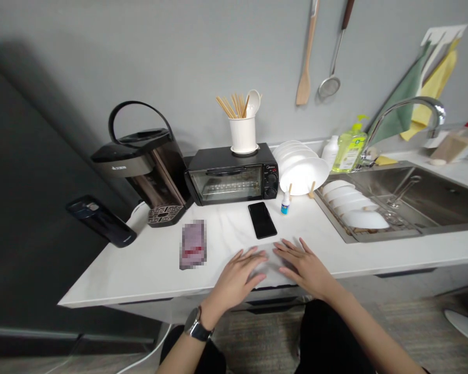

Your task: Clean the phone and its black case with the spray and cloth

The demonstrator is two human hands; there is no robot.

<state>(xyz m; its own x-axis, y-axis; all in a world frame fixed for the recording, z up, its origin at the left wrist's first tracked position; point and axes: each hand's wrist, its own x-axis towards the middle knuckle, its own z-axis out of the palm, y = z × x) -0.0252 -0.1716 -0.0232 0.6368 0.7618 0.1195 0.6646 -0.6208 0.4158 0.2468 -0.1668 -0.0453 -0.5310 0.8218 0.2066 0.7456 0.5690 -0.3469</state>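
My left hand (237, 276) rests flat near the front edge of the white counter (140, 275), fingers spread, with a watch (197, 324) on the wrist. Beside it my right hand (302, 265) lies in the same way, its fingers stretched out and holding nothing. A black smartphone (262, 220) lies just beyond both hands, touched by neither. To its right stands a small white bottle (285, 203) with a blue label. Left of my left hand is a flat purplish item (194, 244), pixelated so its kind cannot be made out.
Along the wall stand a water dispenser (152, 171), a toaster oven (230, 182) bearing a utensil holder (243, 134), and racked plates (304, 174). A dark flask (101, 221) is at the left. On the right, the sink (432, 192) holds white bowls (362, 219) under a tap (409, 101).
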